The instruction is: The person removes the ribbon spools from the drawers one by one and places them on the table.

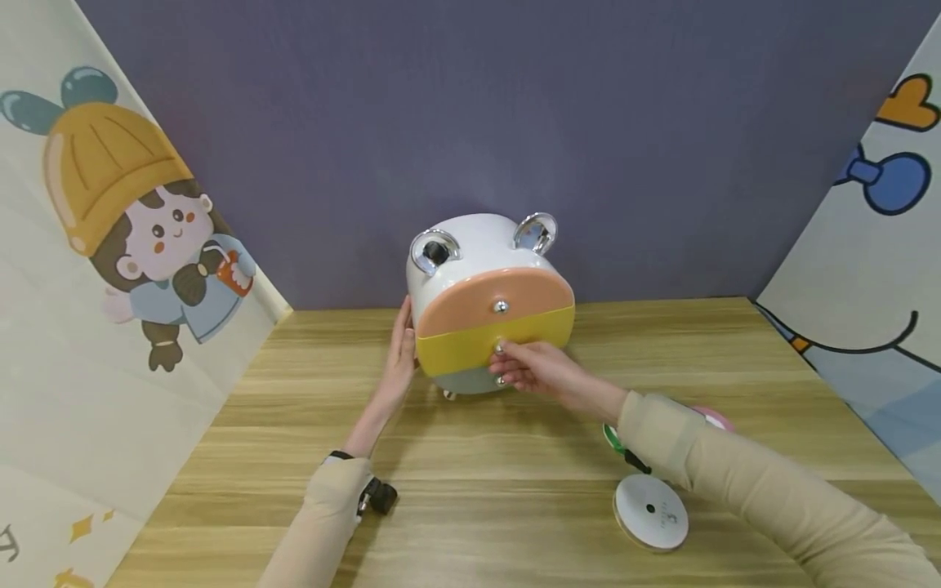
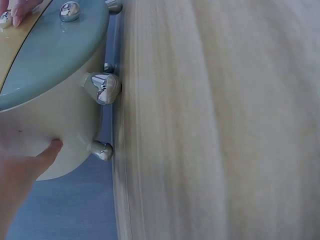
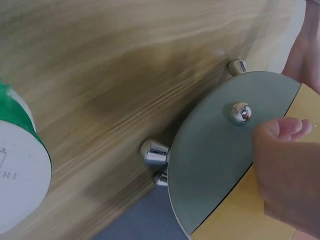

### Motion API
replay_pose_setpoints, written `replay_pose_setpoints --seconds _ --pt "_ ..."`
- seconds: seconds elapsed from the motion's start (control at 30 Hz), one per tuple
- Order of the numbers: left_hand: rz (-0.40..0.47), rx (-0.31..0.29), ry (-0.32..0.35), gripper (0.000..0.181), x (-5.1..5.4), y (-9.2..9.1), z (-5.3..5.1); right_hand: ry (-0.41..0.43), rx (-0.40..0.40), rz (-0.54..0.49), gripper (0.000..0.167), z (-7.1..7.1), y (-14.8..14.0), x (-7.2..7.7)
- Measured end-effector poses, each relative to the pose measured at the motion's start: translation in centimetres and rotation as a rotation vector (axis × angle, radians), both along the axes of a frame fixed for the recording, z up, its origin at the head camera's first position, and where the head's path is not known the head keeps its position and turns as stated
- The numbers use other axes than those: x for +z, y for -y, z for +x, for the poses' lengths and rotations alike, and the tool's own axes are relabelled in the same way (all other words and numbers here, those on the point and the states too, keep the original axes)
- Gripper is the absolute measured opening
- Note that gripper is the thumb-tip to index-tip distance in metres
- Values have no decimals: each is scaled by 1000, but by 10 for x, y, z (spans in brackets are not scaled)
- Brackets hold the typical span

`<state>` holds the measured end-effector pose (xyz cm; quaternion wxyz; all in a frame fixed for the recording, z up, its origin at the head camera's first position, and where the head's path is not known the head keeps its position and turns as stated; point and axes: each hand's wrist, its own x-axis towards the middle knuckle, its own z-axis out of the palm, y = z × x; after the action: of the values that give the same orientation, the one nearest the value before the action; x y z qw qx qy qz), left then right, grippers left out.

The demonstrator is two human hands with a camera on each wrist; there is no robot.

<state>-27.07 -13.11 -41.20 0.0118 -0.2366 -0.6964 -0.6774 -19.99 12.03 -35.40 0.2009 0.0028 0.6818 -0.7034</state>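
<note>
A small drawer cabinet (image 1: 478, 233) with a white shell, silver ears and silver feet stands against the back wall. Its front has an orange drawer (image 1: 532, 290), a yellow drawer (image 1: 450, 351) and a grey-green drawer (image 3: 215, 135), each with a round silver knob. My right hand (image 1: 544, 371) pinches the yellow drawer's knob (image 1: 501, 346) between thumb and finger. In the right wrist view that knob is hidden behind the hand. My left hand (image 1: 399, 359) rests against the cabinet's left side, its thumb (image 2: 49, 152) extended along the white shell. All three drawers look closed.
A white round spool (image 1: 650, 513) lies on the wooden table (image 1: 478, 506) at the right front. Behind it, a green spool (image 1: 612, 437) and a pink-edged item (image 1: 713, 418) are partly covered by my right sleeve. Cartoon-printed panels flank both sides.
</note>
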Motion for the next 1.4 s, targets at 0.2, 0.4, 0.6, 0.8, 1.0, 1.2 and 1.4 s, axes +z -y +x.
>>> replay_pose_setpoints --seconds 0.2,0.4,0.6,0.8,1.0,1.2,1.4 --pt "-26 10 0 53 -4 2 0 21 13 79 48 6 -4 -8" --pt "-27 25 -12 54 -4 2 -2 131 19 98 41 9 -7 -21" --pt "-44 8 1 54 0 2 -1 204 6 120 45 3 -1 -37" --pt "-49 -9 10 56 19 -1 15 188 -21 124 44 -4 5 -45" --pt "-55 -12 12 55 27 -1 20 158 -2 127 41 -6 8 -45" --pt "-48 -21 16 55 26 0 19 141 0 128 42 -6 7 -47" --pt "-55 -19 25 54 19 1 13 156 0 119 39 -5 6 -46"
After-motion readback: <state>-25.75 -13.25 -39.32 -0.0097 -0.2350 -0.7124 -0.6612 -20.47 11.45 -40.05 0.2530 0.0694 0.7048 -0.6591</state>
